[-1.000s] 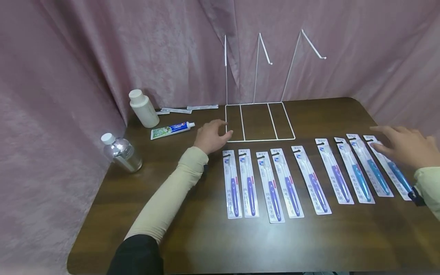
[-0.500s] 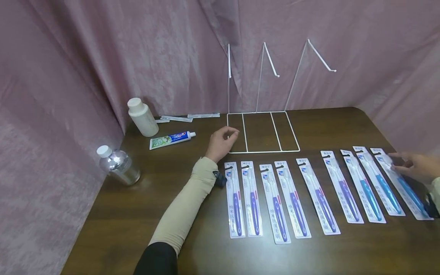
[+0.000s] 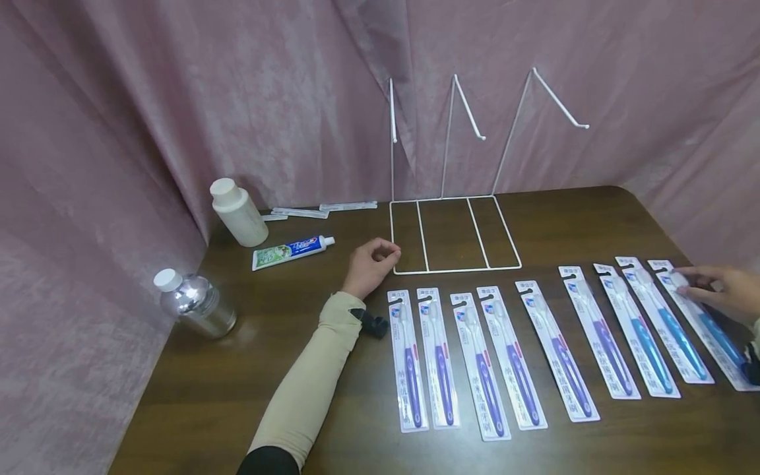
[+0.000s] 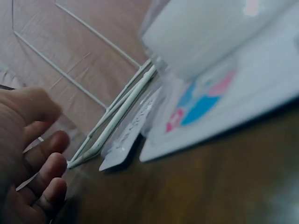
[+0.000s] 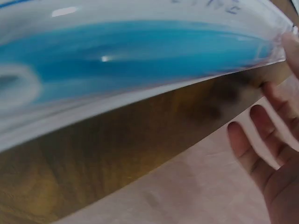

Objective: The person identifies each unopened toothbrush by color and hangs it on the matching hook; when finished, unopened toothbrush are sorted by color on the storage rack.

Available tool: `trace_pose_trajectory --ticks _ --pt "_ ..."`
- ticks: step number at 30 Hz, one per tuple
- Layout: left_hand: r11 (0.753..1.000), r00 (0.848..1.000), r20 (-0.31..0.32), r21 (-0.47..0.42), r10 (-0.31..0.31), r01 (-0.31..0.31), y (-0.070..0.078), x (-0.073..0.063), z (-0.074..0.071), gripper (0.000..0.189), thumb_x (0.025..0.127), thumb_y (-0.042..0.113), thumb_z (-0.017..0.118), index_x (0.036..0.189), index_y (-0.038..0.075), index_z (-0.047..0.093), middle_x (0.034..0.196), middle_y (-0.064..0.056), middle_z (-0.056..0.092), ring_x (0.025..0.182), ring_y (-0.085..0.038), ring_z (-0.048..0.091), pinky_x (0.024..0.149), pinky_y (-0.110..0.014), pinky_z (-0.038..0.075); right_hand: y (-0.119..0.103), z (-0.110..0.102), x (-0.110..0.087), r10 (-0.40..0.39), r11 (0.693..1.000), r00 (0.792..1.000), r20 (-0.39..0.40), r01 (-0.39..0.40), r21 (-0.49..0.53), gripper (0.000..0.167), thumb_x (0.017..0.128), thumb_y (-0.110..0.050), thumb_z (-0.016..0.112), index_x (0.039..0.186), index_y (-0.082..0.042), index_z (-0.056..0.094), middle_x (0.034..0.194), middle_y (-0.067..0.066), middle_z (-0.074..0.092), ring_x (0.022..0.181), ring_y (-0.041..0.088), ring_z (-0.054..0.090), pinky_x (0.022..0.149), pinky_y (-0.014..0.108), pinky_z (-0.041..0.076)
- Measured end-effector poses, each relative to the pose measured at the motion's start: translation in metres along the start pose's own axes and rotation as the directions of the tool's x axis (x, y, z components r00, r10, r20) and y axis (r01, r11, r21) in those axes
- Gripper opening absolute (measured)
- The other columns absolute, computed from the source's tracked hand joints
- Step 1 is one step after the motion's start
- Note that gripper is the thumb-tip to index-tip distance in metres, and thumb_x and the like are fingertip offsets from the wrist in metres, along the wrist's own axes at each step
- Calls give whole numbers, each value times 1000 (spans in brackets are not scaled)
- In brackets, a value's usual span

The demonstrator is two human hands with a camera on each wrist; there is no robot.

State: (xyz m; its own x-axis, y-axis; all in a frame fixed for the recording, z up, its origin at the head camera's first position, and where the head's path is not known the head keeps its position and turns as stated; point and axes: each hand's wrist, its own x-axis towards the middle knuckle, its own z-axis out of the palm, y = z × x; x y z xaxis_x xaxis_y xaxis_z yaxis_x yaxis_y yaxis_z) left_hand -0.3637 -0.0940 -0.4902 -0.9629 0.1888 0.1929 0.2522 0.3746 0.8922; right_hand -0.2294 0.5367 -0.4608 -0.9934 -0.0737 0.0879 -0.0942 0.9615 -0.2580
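Observation:
In the head view, several packaged toothbrushes lie in a row; a purple toothbrush in its blister pack (image 3: pixel 408 361) is leftmost and a blue one (image 3: pixel 703 323) rightmost. My left hand (image 3: pixel 367 265) is beside the left front corner of the white wire rack (image 3: pixel 457 271), fingers loosely bent, with nothing visible in them; any contact with the wire is unclear. My right hand (image 3: pixel 727 290) has its fingertips at the right edge of the rightmost pack, which lies flat. The right wrist view shows one fingertip at the edge of the blue toothbrush's pack (image 5: pixel 154 56) and the other fingers spread and fairly straight.
Three hooked prongs, one of them a white hook (image 3: pixel 555 99), rise at the rack's back. Toward the left stand a white bottle (image 3: pixel 240 214) and a clear bottle (image 3: pixel 202 305); between them and the rack lie a toothpaste tube (image 3: pixel 293 253) and thin white strips (image 3: pixel 348 206) by the curtain.
My right hand has come down from above the rightmost pack to its edge. My left hand's thumb and fingers have drawn closer together by the rack. The head view has tilted upward.

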Motion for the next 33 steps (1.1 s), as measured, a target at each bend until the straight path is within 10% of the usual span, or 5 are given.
trace_pose_trajectory --ticks 4,10,18,25,33 --pt "996 995 98 81 14 -22 1 -4 -5 13 94 20 82 103 14 76 101 -1 71 88 -17 64 80 -30 53 0 -1 1 -19 998 999 -42 22 60 39 98 -8 75 121 18 58 96 41 61 76 45 61 55 41 50" --pt "983 983 183 175 18 -50 6 -2 -11 15 89 16 86 98 13 74 99 -3 64 91 -18 61 84 -31 51 -19 -14 7 -99 993 974 -206 110 44 32 98 -2 72 123 15 60 75 28 66 56 -3 50 47 15 40" --pt "976 986 165 214 -6 -30 3 -3 -11 19 85 22 91 97 13 79 95 -2 60 89 -17 58 81 -29 48 -123 -77 35 -145 988 892 -429 155 -11 41 92 0 78 131 9 66 89 32 71 66 3 49 64 10 33" --pt "970 990 142 243 -17 -18 2 -3 -16 19 84 26 92 94 14 81 90 -2 57 84 -17 54 75 -31 45 -224 -99 56 -53 962 776 -629 209 178 51 93 -7 81 141 -18 69 94 -34 54 86 -13 43 80 13 33" --pt "970 989 142 241 -30 -5 2 -5 -13 20 84 27 93 93 14 81 89 -1 59 83 -15 54 74 -29 44 -265 -92 75 99 917 740 -666 191 349 48 93 -16 83 138 -29 72 90 -37 56 81 -10 50 73 13 38"
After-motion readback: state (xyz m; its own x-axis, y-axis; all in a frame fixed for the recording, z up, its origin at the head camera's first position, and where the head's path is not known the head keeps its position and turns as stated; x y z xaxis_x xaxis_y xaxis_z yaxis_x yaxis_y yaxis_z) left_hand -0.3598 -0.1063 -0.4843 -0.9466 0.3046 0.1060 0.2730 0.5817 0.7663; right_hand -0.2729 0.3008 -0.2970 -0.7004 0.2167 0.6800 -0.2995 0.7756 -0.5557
